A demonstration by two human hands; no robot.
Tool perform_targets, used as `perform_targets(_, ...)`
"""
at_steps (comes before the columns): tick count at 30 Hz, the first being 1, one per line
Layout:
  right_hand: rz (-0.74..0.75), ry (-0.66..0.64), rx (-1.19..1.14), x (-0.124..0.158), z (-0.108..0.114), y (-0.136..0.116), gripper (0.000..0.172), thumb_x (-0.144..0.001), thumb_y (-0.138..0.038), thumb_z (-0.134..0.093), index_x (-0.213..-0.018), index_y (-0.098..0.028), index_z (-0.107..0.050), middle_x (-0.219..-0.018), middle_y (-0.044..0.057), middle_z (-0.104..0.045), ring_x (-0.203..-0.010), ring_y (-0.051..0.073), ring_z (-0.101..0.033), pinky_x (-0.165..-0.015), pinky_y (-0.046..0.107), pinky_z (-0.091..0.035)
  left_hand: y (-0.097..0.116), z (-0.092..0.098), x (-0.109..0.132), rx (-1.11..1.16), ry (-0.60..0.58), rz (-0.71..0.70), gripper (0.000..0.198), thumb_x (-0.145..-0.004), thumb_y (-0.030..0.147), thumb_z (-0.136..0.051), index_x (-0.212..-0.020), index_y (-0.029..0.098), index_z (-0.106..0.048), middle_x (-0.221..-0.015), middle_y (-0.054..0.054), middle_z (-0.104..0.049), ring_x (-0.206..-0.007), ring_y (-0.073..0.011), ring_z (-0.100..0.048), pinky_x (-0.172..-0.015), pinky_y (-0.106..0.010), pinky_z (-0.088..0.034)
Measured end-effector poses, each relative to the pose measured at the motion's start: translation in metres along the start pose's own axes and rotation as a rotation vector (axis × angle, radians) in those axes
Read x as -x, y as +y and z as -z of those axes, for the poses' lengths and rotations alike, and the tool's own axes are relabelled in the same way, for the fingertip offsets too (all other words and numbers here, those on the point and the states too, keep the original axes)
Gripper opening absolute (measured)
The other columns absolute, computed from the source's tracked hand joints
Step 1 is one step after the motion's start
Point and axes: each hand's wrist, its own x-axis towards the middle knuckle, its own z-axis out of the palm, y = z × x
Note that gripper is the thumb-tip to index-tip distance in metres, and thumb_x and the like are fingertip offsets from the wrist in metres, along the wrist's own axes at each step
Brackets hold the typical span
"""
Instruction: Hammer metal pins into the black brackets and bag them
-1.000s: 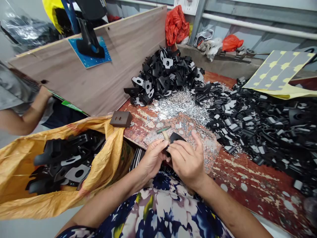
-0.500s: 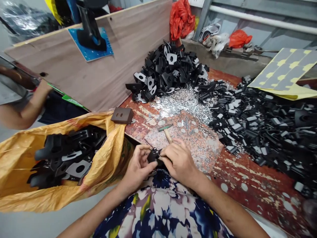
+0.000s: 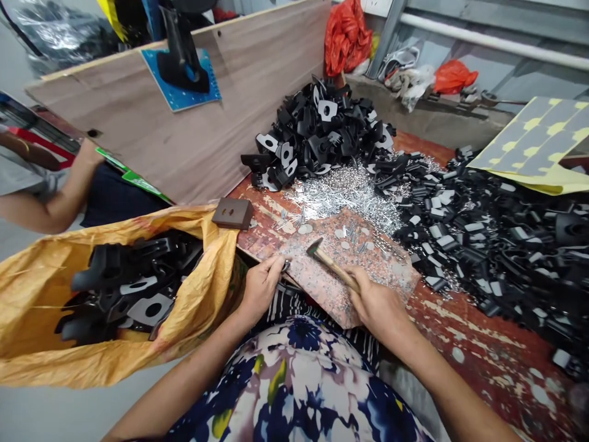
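Observation:
My right hand [image 3: 375,301] is closed around the wooden handle of a hammer [image 3: 332,264], whose small metal head is raised at the upper left, over a worn stone slab [image 3: 340,307]. Fingers pressed together, my left hand [image 3: 264,285] pinches a small black plastic part [image 3: 285,266] at the slab's left edge. Most of that part is hidden by my fingers. Loose metal pins [image 3: 354,233] lie on the slab, beyond the hammer head.
On the left gapes a yellow sack [image 3: 216,258] of black plastic parts. A brown block [image 3: 232,213] stands beside it. Behind the slab are heaped shiny pins [image 3: 345,187], and black clips [image 3: 460,215] spread right. A wooden board [image 3: 257,80] borders the table; another person's arm [image 3: 59,196] shows beyond.
My right hand has left the black part, moved right and taken the hammer up off the slab. My left hand still holds a black part, now nearer the slab's edge.

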Motion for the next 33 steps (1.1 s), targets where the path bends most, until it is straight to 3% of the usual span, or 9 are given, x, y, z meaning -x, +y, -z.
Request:
perform_targets(2,0.096,0.12,-0.074,0.005,0.014,-0.003,0.049,-0.099,-0.021,-0.047,-0.148,-0.027,-0.05,-0.091,0.003,-0.078,-0.061,0.018,-0.068,-0.052,0.031,-0.048,-0.003,0.0,0.001,-0.05,0.002,-0.006,0.036,-0.094,0.046,-0.054,-0.074,0.019,-0.067,-0.069,-0.002,-0.063,-0.077,-0.0217,-0.06,-0.069,-0.027,-0.045)
perform_targets(4,0.173,0.23,-0.156,0.007,0.025,-0.01,0.063,-0.1,-0.019,-0.05,-0.16,-0.033,-0.036,-0.111,0.005,-0.077,-0.078,0.019,-0.074,-0.063,0.032,-0.057,-0.005,0.0,0.002,-0.084,0.03,-0.012,0.037,-0.094,0.045,-0.053,-0.069,0.02,-0.064,-0.066,-0.001,-0.06,-0.072,-0.0202,-0.057,-0.068,-0.027,-0.042)
perform_targets(7,0.232,0.302,-0.238,0.006,0.024,-0.021,0.072,-0.099,-0.014,-0.054,-0.163,-0.035,-0.028,-0.11,0.005,-0.077,-0.079,0.018,-0.073,-0.066,0.03,-0.06,-0.006,0.0,0.001,-0.114,0.07,-0.026,0.036,-0.094,0.044,-0.053,-0.068,0.021,-0.062,-0.066,-0.001,-0.057,-0.068,-0.0188,-0.052,-0.068,-0.027,-0.039)
perform_targets(13,0.204,0.102,-0.195,-0.003,-0.006,-0.021,0.056,-0.104,-0.022,-0.048,-0.159,-0.031,-0.04,-0.106,0.005,-0.078,-0.077,0.018,-0.074,-0.068,0.032,-0.063,-0.009,-0.003,0.0,-0.127,0.088,-0.038,0.038,-0.096,0.043,-0.049,-0.067,0.022,-0.061,-0.066,-0.001,-0.056,-0.067,-0.02,-0.053,-0.069,-0.028,-0.039)
perform_targets(17,0.132,0.153,-0.248,-0.002,-0.002,-0.014,0.057,-0.103,-0.023,-0.048,-0.159,-0.03,-0.039,-0.111,0.006,-0.076,-0.078,0.017,-0.073,-0.07,0.03,-0.062,-0.01,-0.001,0.002,-0.106,0.048,-0.041,0.037,-0.098,0.044,-0.048,-0.076,0.021,-0.068,-0.075,-0.003,-0.065,-0.078,-0.0222,-0.06,-0.077,-0.029,-0.043)
perform_targets(22,0.084,0.182,-0.048,-0.005,-0.007,-0.011,0.038,-0.102,-0.023,-0.047,-0.135,-0.02,-0.066,-0.089,0.008,-0.069,-0.07,0.019,-0.065,-0.06,0.031,-0.055,0.006,0.007,0.008,-0.018,0.028,-0.053,0.034,-0.101,0.042,-0.044,-0.091,0.021,-0.069,-0.08,-0.002,-0.064,-0.077,-0.0198,-0.058,-0.075,-0.028,-0.043)
perform_targets(25,0.115,0.224,-0.055,-0.011,-0.001,-0.02,0.034,-0.101,-0.024,-0.053,-0.13,-0.02,-0.068,-0.096,0.011,-0.069,-0.086,0.024,-0.063,-0.072,0.037,-0.054,0.025,0.006,0.01,0.054,0.069,-0.012,0.03,-0.101,0.045,-0.047,-0.097,0.022,-0.064,-0.08,0.001,-0.059,-0.073,-0.0178,-0.053,-0.068,-0.027,-0.043)
perform_targets(29,0.173,0.053,-0.366,-0.015,0.015,-0.042,0.044,-0.093,-0.036,-0.07,-0.135,-0.025,-0.064,-0.105,0.008,-0.068,-0.093,0.024,-0.064,-0.081,0.038,-0.054,0.046,-0.01,0.012,0.176,-0.125,0.06,0.033,-0.099,0.054,-0.05,-0.099,0.022,-0.062,-0.076,0.002,-0.057,-0.067,-0.0158,-0.053,-0.063,-0.025,-0.044)
perform_targets(33,0.058,-0.11,-0.712,-0.019,0.021,-0.032,0.014,-0.089,-0.028,-0.069,-0.102,-0.024,-0.075,-0.089,0.001,-0.069,-0.077,0.019,-0.064,-0.069,0.031,-0.053,0.04,-0.029,0.008,0.363,-0.351,0.217,0.046,-0.094,0.064,-0.054,-0.111,0.021,-0.058,-0.071,0.002,-0.06,-0.057,-0.0153,-0.057,-0.05,-0.024,-0.046)
